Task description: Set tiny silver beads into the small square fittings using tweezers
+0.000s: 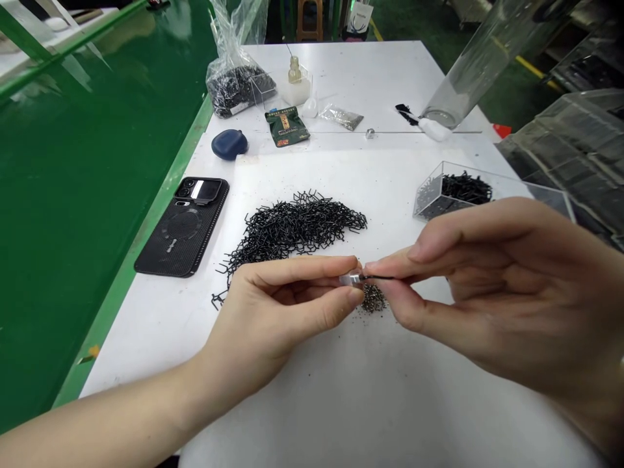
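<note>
Between thumb and fingers, my left hand [287,299] pinches a small clear, shiny cylindrical piece [351,279]. My right hand [468,279] pinches a thin black bent pin [379,277], whose left end meets the clear piece; whether it goes inside I cannot tell. Just below and behind the fingertips lies a little heap of tiny metallic bits [373,299]. Beyond my left hand spreads a large pile of black bent pins [297,224] on the white table [302,403].
A clear box of black pins [463,188] stands behind my right hand. A black phone [182,227] and a dark blue case [229,144] lie left. Farther back are a green packet [287,126], a bag of black parts [238,88], a small bottle [294,69] and a tall clear tube [468,71].
</note>
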The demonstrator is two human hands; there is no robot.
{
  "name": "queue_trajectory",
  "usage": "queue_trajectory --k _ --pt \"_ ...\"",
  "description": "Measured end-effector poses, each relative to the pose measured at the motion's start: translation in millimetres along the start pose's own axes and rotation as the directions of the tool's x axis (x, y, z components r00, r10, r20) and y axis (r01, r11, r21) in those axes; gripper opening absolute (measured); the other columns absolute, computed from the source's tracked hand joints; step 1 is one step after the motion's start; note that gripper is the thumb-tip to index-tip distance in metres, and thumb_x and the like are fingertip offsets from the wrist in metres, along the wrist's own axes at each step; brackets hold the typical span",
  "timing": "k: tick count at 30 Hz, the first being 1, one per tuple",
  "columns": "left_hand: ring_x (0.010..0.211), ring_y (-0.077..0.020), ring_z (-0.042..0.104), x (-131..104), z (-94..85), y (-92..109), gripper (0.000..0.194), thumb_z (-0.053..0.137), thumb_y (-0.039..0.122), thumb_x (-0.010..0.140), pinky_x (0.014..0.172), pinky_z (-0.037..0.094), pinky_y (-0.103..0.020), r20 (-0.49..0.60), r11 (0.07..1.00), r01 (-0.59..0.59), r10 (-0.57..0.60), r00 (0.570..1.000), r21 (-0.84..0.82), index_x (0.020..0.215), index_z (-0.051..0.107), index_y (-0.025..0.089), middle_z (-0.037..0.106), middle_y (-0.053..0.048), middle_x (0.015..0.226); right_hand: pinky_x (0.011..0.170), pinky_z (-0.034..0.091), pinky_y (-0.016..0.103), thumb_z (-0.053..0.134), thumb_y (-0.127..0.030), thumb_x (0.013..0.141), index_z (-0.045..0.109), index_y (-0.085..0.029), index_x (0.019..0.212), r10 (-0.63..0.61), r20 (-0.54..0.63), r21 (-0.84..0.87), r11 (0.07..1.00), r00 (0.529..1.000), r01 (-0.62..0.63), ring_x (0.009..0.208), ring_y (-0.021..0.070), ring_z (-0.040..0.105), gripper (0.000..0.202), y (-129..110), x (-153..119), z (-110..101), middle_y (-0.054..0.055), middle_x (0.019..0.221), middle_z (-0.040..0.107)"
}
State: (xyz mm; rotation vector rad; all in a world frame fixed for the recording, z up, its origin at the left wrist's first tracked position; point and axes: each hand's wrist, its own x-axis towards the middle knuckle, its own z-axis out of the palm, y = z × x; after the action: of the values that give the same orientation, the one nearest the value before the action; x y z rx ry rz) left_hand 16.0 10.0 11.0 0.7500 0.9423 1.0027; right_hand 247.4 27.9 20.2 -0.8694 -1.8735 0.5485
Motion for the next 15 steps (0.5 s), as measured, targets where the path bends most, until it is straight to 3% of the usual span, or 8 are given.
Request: queue_trajectory --k 3,9,15 --pt "0.088 -0.0091 0.089 -0.6 -0.1 0.1 0.037 0.117 0.011 0.076 0.088 0.07 -0.007 -0.009 1.0 -0.001 0.001 1.0 0.006 0.1 0.103 0.037 0.099 0.005 0.097 0.081 0.083 0.022 0.089 -0.006 0.098 0.076 -0.035 0.111 -0.03 0.016 -0.044 0.999 0.999 0.031 0.085 0.0214 0.098 0.034 -0.1 -1.0 -1.4 -0.009 0.101 0.097" --pt "0.083 -0.0083 0.088 1.0 0.8 1.5 0.034 0.119 0.014 0.075 0.085 0.07 -0.008 -0.021 1.0 -0.012 0.012 1.0 0.016 0.098 0.103 0.034 0.097 0.004 0.091 0.083 0.079 0.019 0.092 -0.013 0.097 0.073 -0.035 0.11 0.042 0.015 -0.103 0.994 0.999 -0.04 0.085 0.0156 0.097 0.032 -1.1 -2.9 -3.4 -0.014 0.102 0.097" --pt "0.089 -0.0135 0.094 -0.9 -0.3 0.3 0.035 0.121 0.009 0.069 0.089 0.076 -0.013 -0.025 0.999 -0.024 0.023 0.999 -0.022 0.086 0.1 0.031 0.099 0.003 0.094 0.076 0.081 0.025 0.089 -0.006 0.096 0.074 -0.034 0.106 -0.008 0.018 -0.051 0.999 1.0 0.009 0.083 0.021 0.097 0.033 0.2 -0.5 -2.0 -0.009 0.096 0.095"
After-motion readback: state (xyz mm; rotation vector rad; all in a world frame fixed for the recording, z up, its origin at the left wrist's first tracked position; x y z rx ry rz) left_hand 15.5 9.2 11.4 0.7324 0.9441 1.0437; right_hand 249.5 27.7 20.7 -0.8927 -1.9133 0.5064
